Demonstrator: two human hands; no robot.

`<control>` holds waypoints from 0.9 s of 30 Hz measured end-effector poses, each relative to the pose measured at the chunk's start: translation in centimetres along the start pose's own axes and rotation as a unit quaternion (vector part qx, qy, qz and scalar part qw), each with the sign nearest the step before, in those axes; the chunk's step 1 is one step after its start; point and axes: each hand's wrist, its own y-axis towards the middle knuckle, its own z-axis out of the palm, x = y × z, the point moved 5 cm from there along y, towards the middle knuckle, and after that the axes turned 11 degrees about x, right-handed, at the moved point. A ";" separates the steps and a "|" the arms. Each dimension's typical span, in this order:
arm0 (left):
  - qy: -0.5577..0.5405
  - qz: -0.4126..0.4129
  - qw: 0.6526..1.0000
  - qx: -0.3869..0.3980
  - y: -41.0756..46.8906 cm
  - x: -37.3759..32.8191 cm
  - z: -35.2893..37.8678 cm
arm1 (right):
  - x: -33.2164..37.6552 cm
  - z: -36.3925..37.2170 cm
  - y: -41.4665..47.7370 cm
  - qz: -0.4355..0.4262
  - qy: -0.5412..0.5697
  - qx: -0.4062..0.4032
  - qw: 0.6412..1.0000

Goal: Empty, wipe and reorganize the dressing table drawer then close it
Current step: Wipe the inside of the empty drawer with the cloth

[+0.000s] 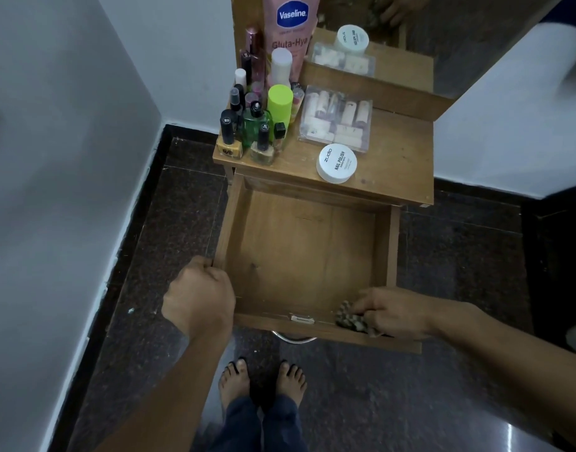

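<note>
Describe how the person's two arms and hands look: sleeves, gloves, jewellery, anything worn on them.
Both arms are bare as far up the forearm as the picture shows; no sleeve cuff is in view. The left hand and right hand wear no gloves. No watch, bracelet or ring shows on either wrist or on the fingers that can be seen. No marks or tattoos are visible.

Wooden drawer (299, 252) pulled open, bare inside; checked cloth (348, 316) at its front-right corner
</note>
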 end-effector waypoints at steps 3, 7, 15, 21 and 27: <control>0.007 0.006 1.000 -0.002 0.0 -0.1 -0.1 | 0.6 -0.2 -0.4 0.014 -0.079 -0.007 0.997; 0.018 0.013 1.000 0.001 0.2 0.0 0.0 | 0.4 0.2 -0.7 0.067 -0.269 -0.054 0.959; 0.013 0.020 1.000 0.005 0.2 0.2 0.1 | -3.8 4.3 -3.8 0.003 -0.148 -0.199 0.969; -0.009 0.022 1.000 -0.015 0.0 0.1 -0.3 | -3.6 11.6 -3.5 0.048 -0.001 -0.428 0.903; -0.032 0.036 0.999 -0.022 0.3 0.2 -0.8 | -0.7 11.9 -2.2 0.112 -0.022 -0.499 0.859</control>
